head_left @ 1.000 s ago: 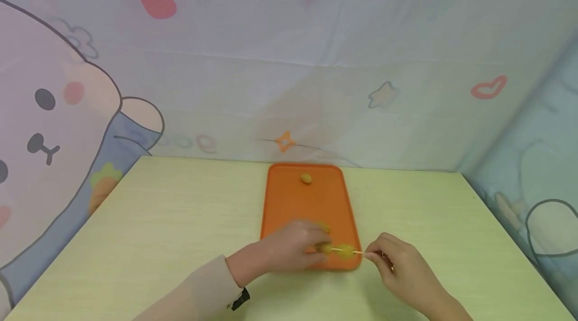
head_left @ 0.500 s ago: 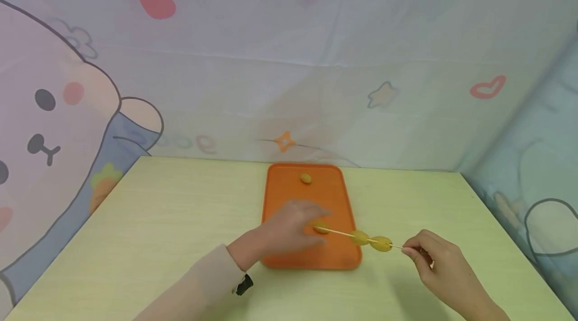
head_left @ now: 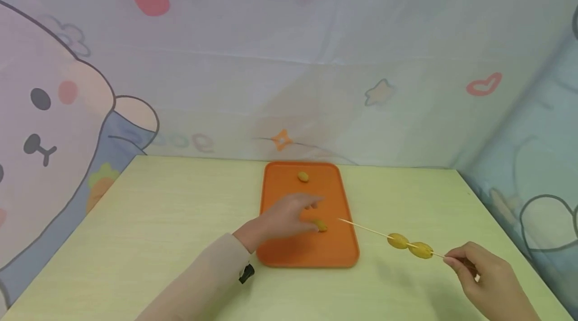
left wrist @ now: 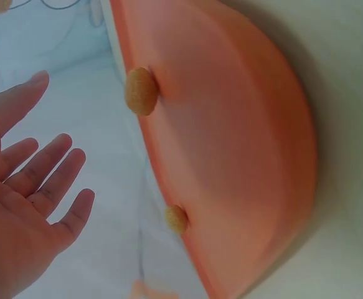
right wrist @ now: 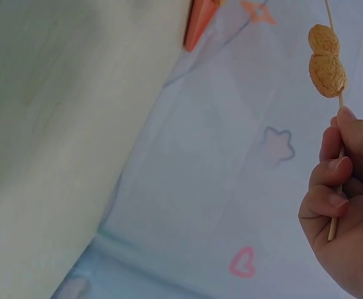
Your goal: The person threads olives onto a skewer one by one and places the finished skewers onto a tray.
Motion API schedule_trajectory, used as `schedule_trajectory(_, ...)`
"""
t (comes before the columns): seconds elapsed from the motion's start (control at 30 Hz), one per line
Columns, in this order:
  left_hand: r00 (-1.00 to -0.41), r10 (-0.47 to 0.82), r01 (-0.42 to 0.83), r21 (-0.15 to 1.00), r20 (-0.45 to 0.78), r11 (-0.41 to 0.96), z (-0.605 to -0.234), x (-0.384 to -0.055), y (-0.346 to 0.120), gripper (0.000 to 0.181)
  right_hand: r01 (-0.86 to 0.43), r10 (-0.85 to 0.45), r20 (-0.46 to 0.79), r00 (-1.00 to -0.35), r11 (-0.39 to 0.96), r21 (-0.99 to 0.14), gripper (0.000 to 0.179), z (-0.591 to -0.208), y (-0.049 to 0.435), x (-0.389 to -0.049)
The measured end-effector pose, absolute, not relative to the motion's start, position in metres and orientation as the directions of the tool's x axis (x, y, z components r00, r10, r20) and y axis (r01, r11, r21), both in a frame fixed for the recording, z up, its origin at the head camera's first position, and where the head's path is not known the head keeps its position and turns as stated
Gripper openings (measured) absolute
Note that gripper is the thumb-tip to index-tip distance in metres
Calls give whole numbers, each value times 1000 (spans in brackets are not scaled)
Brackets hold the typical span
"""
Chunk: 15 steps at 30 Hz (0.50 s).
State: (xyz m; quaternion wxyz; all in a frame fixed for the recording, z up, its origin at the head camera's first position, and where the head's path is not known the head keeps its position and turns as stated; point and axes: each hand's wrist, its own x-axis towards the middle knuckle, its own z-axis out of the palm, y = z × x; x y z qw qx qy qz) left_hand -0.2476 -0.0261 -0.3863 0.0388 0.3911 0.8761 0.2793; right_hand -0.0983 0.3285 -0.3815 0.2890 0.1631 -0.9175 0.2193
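A thin wooden skewer (head_left: 367,229) carries two yellow-brown, oval, wrinkled balls (head_left: 410,246), threaded side by side towards its held end. My right hand (head_left: 489,278) pinches that end, and its fingers curl round the stick in the right wrist view. The skewer's bare tip points left, over the right side of the orange tray (head_left: 311,256). Above the tray, my left hand (head_left: 286,218) has its fingers spread and holds nothing, as the left wrist view shows. Close to its thumb lies a loose ball (head_left: 321,225). Another loose ball (head_left: 303,176) lies near the tray's far edge.
The tray sits on a pale yellow table (head_left: 189,200). Behind the table hangs a printed cloth (head_left: 253,60) with a cartoon bear at left. A second cloth panel (head_left: 533,160) stands along the right side.
My right hand has drawn the skewer with its two balls away to the right, out from my left hand. My left hand has let go and spread its fingers near the loose ball.
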Motion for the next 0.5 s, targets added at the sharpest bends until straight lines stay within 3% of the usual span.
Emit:
schedule_trajectory(0.27,-686,727,621,547,34,561,-399,-263,-15,56,-314,-82,557,-826,888,-336,20,-392,340,-90)
schedule_trajectory(0.5,-680,732,600,551,-31,580,-405,-268,-6,53,-317,-75,568,-820,886,-340,22,-396,343,-88)
